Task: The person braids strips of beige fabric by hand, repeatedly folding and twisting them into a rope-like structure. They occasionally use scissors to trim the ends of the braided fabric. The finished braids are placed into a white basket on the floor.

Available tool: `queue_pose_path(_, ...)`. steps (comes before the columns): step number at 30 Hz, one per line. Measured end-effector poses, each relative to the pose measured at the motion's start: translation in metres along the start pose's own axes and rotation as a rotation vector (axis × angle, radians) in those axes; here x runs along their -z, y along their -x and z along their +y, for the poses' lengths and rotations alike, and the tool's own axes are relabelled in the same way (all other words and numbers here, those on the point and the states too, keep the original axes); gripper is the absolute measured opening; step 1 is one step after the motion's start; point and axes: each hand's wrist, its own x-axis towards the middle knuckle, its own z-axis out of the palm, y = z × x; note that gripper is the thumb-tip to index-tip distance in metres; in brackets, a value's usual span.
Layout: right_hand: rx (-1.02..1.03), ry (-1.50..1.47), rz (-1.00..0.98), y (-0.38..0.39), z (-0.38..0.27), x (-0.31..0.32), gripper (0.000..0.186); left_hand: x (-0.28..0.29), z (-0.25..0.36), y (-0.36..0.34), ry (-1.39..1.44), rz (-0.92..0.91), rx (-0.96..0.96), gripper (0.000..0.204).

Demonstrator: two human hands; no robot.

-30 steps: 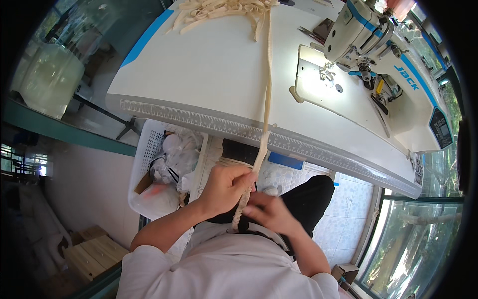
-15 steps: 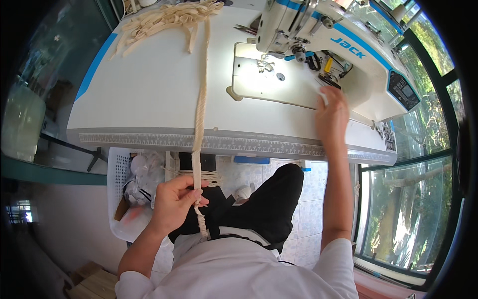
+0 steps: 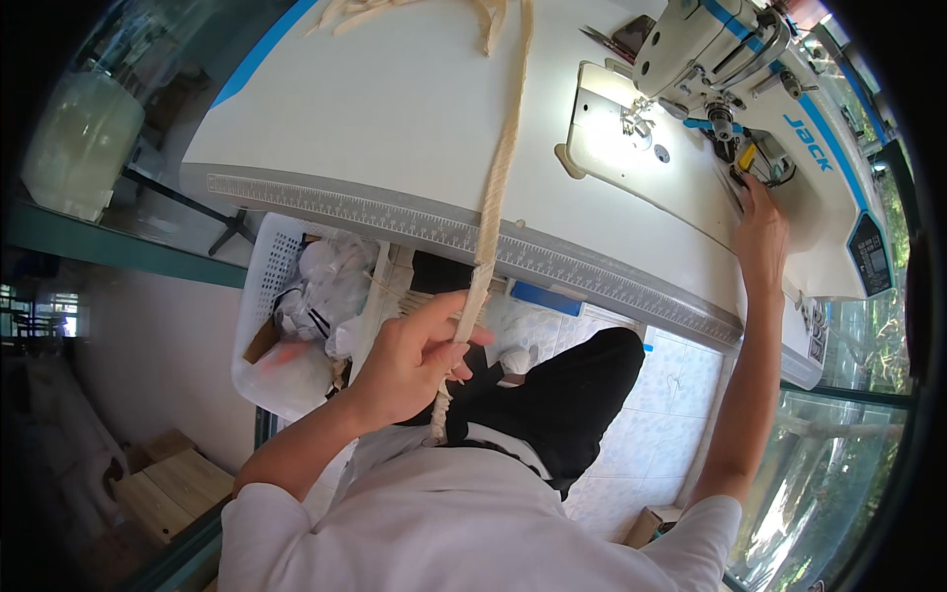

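Below the tabletop's [image 3: 414, 128] near edge, left hand [image 3: 414, 360] pinches cream fabric strip [image 3: 498, 168] running across to far edge; right hand [image 3: 760, 232] rests on sewing machine [image 3: 750, 69], grip unclear.

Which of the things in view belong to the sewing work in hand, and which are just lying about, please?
In use: cream fabric strip, pinched in the left hand; sewing machine, touched by the right hand; white table.
Lying about: white basket of bagged items; wooden crate; translucent container.
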Motion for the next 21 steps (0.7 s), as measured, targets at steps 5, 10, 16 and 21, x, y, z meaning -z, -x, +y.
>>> queue_pose_path(5,0.076,0.068,-0.056,-0.016,0.024,-0.014,0.026,-0.001,0.001,-0.003,0.0,-0.026,-0.027,0.047)
queue_pose_path(10,0.004,0.122,-0.039,-0.021,0.031,-0.019,0.029,-0.001,-0.002,-0.002,0.019,-0.026,-0.045,0.048)
queue_pose_path(16,0.129,0.115,0.045,-0.005,0.028,-0.009,0.029,-0.004,-0.002,-0.007,-0.002,-0.022,0.006,0.048)
queue_pose_path(21,0.076,0.051,0.224,-0.009,0.02,-0.01,0.021,-0.005,-0.007,-0.008,0.049,-0.045,-0.029,0.047)
